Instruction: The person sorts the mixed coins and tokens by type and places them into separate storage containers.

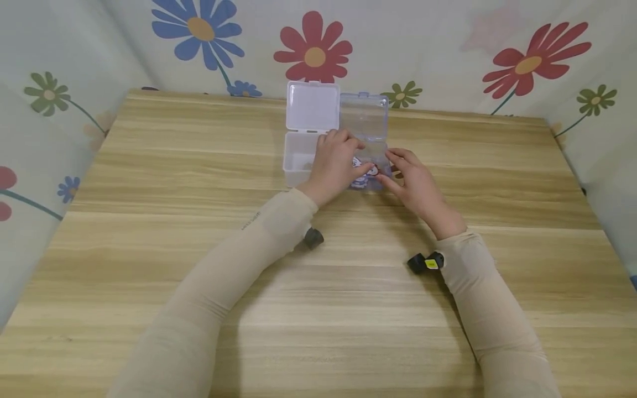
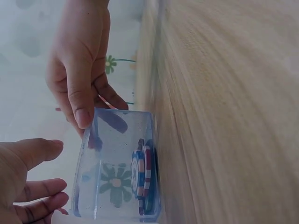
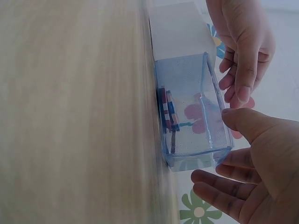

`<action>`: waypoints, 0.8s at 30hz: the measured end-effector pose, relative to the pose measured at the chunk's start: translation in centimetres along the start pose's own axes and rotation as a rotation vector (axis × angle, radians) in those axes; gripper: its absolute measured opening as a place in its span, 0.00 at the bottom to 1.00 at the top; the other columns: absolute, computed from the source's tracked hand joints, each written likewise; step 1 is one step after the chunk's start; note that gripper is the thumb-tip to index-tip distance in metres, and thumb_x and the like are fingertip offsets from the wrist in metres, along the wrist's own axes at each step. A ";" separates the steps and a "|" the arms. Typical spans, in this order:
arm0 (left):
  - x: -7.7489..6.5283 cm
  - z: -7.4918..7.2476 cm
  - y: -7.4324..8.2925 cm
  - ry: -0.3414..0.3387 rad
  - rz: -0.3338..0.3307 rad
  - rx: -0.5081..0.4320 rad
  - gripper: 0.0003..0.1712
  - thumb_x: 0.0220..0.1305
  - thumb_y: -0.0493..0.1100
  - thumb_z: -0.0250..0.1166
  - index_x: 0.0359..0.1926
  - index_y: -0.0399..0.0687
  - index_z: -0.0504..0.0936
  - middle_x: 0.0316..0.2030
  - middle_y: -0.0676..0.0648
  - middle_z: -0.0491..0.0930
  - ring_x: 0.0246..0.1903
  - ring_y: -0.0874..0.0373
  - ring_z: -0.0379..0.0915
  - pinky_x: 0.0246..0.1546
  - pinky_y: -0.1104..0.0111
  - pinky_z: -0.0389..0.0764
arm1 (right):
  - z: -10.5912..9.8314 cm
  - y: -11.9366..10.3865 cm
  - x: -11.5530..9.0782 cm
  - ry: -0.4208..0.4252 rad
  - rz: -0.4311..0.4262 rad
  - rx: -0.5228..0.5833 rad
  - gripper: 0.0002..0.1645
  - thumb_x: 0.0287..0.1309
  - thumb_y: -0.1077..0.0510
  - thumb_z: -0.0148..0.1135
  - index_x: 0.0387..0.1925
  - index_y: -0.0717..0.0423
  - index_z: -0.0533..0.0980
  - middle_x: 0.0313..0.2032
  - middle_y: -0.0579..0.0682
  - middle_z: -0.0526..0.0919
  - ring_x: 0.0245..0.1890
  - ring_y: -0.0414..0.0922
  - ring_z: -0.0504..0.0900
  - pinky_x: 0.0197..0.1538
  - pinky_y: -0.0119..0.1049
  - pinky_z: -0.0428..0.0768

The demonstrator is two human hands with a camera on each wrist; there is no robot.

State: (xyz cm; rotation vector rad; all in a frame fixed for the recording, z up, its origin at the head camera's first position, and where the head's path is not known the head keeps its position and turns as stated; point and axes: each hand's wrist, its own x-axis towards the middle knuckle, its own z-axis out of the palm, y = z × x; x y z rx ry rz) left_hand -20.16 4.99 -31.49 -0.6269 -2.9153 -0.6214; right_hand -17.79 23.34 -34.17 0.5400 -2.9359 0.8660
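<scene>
A clear bluish plastic box (image 1: 369,186) stands with its lid (image 1: 363,115) raised. Poker chips, blue-and-white and red-and-white (image 2: 140,175), lie low inside it. My right hand (image 1: 420,185) grips the box's right end; in the right wrist view the thumb is at the rim and the fingers reach round the end wall. Over the box's left part hovers my left hand (image 1: 335,166), its fingers spread loosely with nothing between them in the left wrist view (image 2: 28,179). Left of the clear box stands a white plastic box (image 1: 298,160), lid up, partly hidden by my left hand.
Both boxes are side by side near the back edge of the wooden table (image 1: 348,309). A flower-patterned cloth (image 1: 428,50) hangs behind them. Black wrist cameras (image 1: 314,238) jut inward from both sleeves.
</scene>
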 end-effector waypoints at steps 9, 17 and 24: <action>-0.4 0.3 -0.4 0.037 0.036 -0.006 0.28 0.51 0.60 0.63 0.48 0.48 0.77 0.43 0.50 0.73 0.46 0.55 0.65 0.47 0.64 0.63 | -0.2 0.6 0.2 -0.026 0.009 -0.023 0.37 0.58 0.46 0.54 0.62 0.65 0.60 0.62 0.60 0.62 0.51 0.55 0.74 0.50 0.46 0.77; -1.2 0.6 -1.4 0.076 0.034 0.029 0.31 0.48 0.60 0.65 0.51 0.49 0.74 0.46 0.49 0.73 0.50 0.54 0.64 0.52 0.63 0.63 | 0.0 1.2 0.0 -0.030 0.029 -0.051 0.38 0.55 0.48 0.58 0.63 0.62 0.60 0.63 0.62 0.61 0.51 0.58 0.73 0.53 0.49 0.74; -2.3 -0.7 -2.4 0.146 0.028 0.026 0.34 0.46 0.60 0.67 0.52 0.48 0.73 0.50 0.46 0.72 0.53 0.51 0.63 0.53 0.60 0.63 | 0.1 2.0 -0.8 -0.031 0.042 -0.072 0.43 0.52 0.46 0.61 0.65 0.58 0.57 0.63 0.63 0.60 0.62 0.59 0.61 0.64 0.53 0.60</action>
